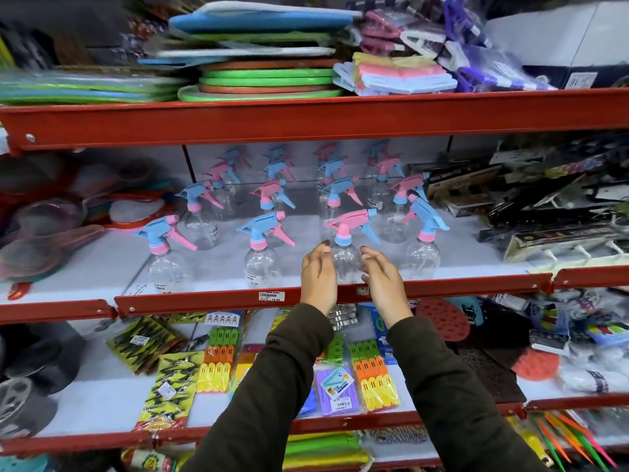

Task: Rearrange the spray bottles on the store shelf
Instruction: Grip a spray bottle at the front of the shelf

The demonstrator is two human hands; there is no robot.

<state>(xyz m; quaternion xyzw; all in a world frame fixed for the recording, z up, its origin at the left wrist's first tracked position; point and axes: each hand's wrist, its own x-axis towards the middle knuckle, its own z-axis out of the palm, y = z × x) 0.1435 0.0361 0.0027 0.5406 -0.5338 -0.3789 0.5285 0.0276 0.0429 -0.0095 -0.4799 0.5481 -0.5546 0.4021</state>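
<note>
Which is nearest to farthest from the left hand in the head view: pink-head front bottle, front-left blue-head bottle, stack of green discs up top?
From the left hand:
1. Pink-head front bottle, right beside it, between both hands.
2. Front-left blue-head bottle, further left in the front row.
3. Stack of green discs, on the shelf above.

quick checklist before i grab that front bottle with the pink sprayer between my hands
1. Left hand beside the bottle: ok.
2. Right hand on the other side: ok.
3. Hands closed on it: not ok, both open.
4. Bottle upright: ok.
5. Room from the neighbour bottle on the left: ok, a gap shows.
6. Bottle clear of the shelf lip: cannot tell, hands hide its base.
</note>
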